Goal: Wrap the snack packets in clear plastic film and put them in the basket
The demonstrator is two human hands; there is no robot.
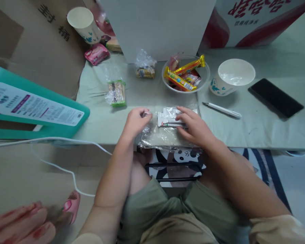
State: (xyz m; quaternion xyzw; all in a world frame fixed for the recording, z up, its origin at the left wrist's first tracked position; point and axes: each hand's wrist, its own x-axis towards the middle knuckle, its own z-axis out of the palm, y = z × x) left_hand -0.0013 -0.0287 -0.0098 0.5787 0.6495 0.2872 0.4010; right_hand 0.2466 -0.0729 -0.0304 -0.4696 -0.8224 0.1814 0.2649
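My left hand is closed in a pinch at the left edge of a clear plastic bag, with a shiny bit of the film showing at its fingertips. The bag lies crinkled along the table's front edge. On top of it are slim white packets with small red and green marks. My right hand rests over their right end, fingers spread and touching them; part of the packets is hidden beneath it. To its right lies a white pen.
Behind my hands are a bowl of wrapped snacks, a green-edged snack pack and a paper cup. A black phone lies right. A teal container stands left, near a white cable. Another person's hand shows lower left.
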